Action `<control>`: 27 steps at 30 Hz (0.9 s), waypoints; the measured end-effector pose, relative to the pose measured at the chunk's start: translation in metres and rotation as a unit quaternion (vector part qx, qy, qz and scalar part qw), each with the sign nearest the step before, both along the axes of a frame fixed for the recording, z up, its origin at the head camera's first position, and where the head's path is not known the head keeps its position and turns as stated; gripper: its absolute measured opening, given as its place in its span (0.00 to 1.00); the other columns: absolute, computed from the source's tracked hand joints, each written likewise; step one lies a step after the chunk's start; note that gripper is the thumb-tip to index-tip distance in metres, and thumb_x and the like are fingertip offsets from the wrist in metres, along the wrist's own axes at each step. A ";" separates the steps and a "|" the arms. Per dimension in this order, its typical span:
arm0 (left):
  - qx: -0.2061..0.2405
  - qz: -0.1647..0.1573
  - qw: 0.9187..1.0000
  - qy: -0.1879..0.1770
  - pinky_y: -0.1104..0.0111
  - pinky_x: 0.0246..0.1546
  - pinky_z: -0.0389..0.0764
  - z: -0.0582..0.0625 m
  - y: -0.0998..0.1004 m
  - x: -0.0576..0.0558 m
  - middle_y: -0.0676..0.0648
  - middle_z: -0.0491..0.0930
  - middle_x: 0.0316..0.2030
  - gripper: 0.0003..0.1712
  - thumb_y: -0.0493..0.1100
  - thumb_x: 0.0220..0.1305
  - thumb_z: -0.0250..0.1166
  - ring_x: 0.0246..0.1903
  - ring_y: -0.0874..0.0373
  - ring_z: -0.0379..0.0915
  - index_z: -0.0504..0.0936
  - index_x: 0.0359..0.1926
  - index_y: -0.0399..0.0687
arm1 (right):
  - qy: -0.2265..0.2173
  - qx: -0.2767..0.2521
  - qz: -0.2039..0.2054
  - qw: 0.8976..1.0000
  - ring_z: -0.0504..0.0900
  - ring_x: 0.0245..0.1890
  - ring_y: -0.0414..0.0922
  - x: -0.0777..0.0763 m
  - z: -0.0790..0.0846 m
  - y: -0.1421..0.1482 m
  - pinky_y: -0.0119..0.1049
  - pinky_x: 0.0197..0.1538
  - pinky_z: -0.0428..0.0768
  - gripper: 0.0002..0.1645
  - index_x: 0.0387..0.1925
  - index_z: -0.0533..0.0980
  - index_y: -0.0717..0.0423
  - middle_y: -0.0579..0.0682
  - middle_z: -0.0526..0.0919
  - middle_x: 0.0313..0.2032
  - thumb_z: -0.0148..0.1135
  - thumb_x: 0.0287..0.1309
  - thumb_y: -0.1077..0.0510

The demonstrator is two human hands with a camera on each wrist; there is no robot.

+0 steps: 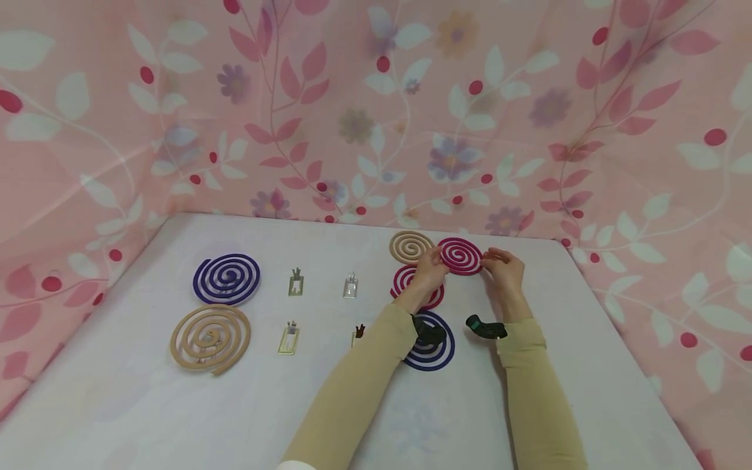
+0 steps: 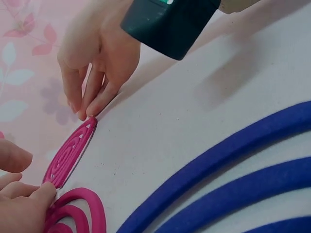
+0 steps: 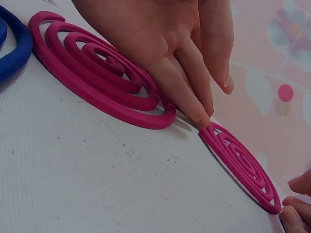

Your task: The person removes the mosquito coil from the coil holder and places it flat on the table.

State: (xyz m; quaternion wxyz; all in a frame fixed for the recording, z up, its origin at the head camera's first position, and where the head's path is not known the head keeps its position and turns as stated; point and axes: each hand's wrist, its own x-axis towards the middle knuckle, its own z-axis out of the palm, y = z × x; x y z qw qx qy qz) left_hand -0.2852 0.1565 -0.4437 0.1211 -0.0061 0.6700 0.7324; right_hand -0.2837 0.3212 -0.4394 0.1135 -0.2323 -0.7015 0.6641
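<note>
At the back right of the table, both hands pinch opposite edges of a pink mosquito coil [image 1: 461, 255]. My left hand [image 1: 429, 274] holds its left edge, fingertips at the rim, while the right hand [image 1: 506, 273] has thumb and fingers at the right edge. Seen from the left wrist, the held coil [image 2: 65, 154] lies low over the white cloth. A second pink coil [image 3: 97, 104] rests on the table under the left hand and is partly hidden by it. Beside the left hand, farther back, is a tan coil [image 1: 411, 247].
A dark blue coil [image 1: 431, 367] lies below the left wrist, partly covered by the sleeve and wrist camera. On the left are a purple-blue coil [image 1: 227, 277] and a larger tan coil [image 1: 209, 337]. Several small metal coil stands [image 1: 296, 284] lie mid-table; the left sleeve partly covers one.
</note>
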 end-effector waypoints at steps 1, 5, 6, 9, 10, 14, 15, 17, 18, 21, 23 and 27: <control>-0.004 -0.001 1.000 -0.001 0.61 0.68 0.70 0.000 0.000 0.000 0.37 0.69 0.68 0.35 0.25 0.61 0.55 0.68 0.48 0.65 0.66 0.70 0.38 | -0.001 0.002 0.000 1.000 0.79 0.47 0.40 0.000 0.000 0.000 0.19 0.44 0.80 0.30 0.64 0.71 0.68 0.62 0.79 0.56 0.62 0.60 0.73; -0.007 0.001 1.000 -0.007 0.60 0.68 0.70 0.001 -0.001 0.002 0.37 0.69 0.68 0.34 0.26 0.61 0.55 0.69 0.47 0.64 0.67 0.70 0.39 | -0.011 0.008 0.004 1.000 0.77 0.47 0.38 0.000 -0.001 0.000 0.22 0.50 0.80 0.30 0.66 0.71 0.64 0.63 0.76 0.61 0.62 0.61 0.71; -0.004 0.001 1.000 -0.008 0.60 0.69 0.70 0.001 -0.002 0.002 0.37 0.68 0.68 0.34 0.25 0.61 0.55 0.69 0.47 0.63 0.67 0.70 0.40 | -0.012 0.006 0.004 1.000 0.77 0.47 0.38 0.000 -0.001 0.000 0.23 0.51 0.80 0.30 0.66 0.71 0.64 0.63 0.76 0.62 0.61 0.61 0.71; 0.007 0.004 1.000 -0.009 0.60 0.68 0.70 0.001 -0.004 0.003 0.37 0.68 0.69 0.34 0.25 0.62 0.54 0.70 0.47 0.63 0.67 0.70 0.41 | -0.015 0.010 0.004 1.000 0.76 0.47 0.38 0.000 0.000 0.001 0.24 0.54 0.80 0.31 0.66 0.71 0.63 0.62 0.75 0.62 0.61 0.61 0.70; 0.008 0.006 1.000 -0.007 0.61 0.68 0.70 0.002 -0.004 0.004 0.38 0.68 0.69 0.34 0.25 0.61 0.55 0.69 0.48 0.64 0.68 0.70 0.42 | -0.013 0.010 0.004 1.000 0.76 0.47 0.37 0.000 0.001 0.001 0.25 0.54 0.80 0.30 0.66 0.71 0.63 0.61 0.75 0.62 0.61 0.61 0.70; 0.014 0.001 1.000 0.016 0.62 0.68 0.70 0.006 -0.012 0.005 0.39 0.67 0.70 0.34 0.25 0.62 0.55 0.69 0.48 0.64 0.67 0.70 0.40 | -0.002 0.018 0.006 1.000 0.76 0.45 0.36 0.001 0.006 -0.002 0.24 0.51 0.80 0.29 0.65 0.73 0.63 0.61 0.76 0.61 0.62 0.60 0.70; 0.013 0.000 1.000 0.022 0.62 0.68 0.70 0.007 -0.015 0.006 0.39 0.67 0.70 0.34 0.25 0.62 0.55 0.69 0.48 0.65 0.67 0.70 0.40 | 0.001 0.021 0.006 1.000 0.76 0.45 0.36 0.001 0.008 -0.003 0.24 0.51 0.80 0.29 0.64 0.73 0.63 0.61 0.76 0.62 0.63 0.60 0.70; 0.012 -0.002 0.999 0.032 0.62 0.68 0.70 0.011 -0.021 0.008 0.39 0.67 0.70 0.34 0.25 0.63 0.56 0.69 0.48 0.65 0.67 0.70 0.40 | 0.005 0.021 0.009 1.000 0.75 0.44 0.36 0.002 0.012 -0.006 0.24 0.50 0.79 0.28 0.63 0.74 0.63 0.61 0.77 0.61 0.63 0.59 0.69; 0.009 -0.001 0.999 0.035 0.62 0.68 0.71 0.014 -0.025 0.009 0.39 0.68 0.70 0.34 0.26 0.63 0.56 0.69 0.48 0.66 0.67 0.70 0.42 | 0.007 0.019 0.012 1.000 0.76 0.44 0.36 0.002 0.014 -0.008 0.25 0.51 0.79 0.28 0.63 0.74 0.63 0.60 0.76 0.61 0.63 0.59 0.69; -0.001 -0.001 0.999 0.043 0.61 0.68 0.71 0.020 -0.035 0.015 0.39 0.68 0.70 0.34 0.27 0.63 0.56 0.69 0.48 0.66 0.67 0.71 0.44 | 0.014 0.027 0.020 0.999 0.75 0.46 0.37 0.004 0.021 -0.013 0.27 0.54 0.78 0.27 0.62 0.75 0.62 0.59 0.77 0.60 0.63 0.60 0.68; -0.014 -0.003 0.999 0.051 0.62 0.68 0.70 0.026 -0.042 0.020 0.40 0.69 0.70 0.35 0.28 0.63 0.56 0.69 0.49 0.67 0.66 0.71 0.44 | 0.015 0.032 0.029 0.999 0.74 0.50 0.38 0.006 0.026 -0.016 0.30 0.57 0.77 0.27 0.62 0.75 0.60 0.57 0.77 0.60 0.63 0.60 0.66; -0.037 -0.011 0.997 0.069 0.62 0.67 0.71 0.035 -0.057 0.030 0.41 0.69 0.69 0.34 0.30 0.64 0.57 0.67 0.50 0.68 0.65 0.72 0.43 | 0.015 0.041 0.045 0.998 0.72 0.57 0.41 0.010 0.038 -0.028 0.36 0.65 0.74 0.26 0.63 0.75 0.57 0.55 0.77 0.61 0.63 0.63 0.63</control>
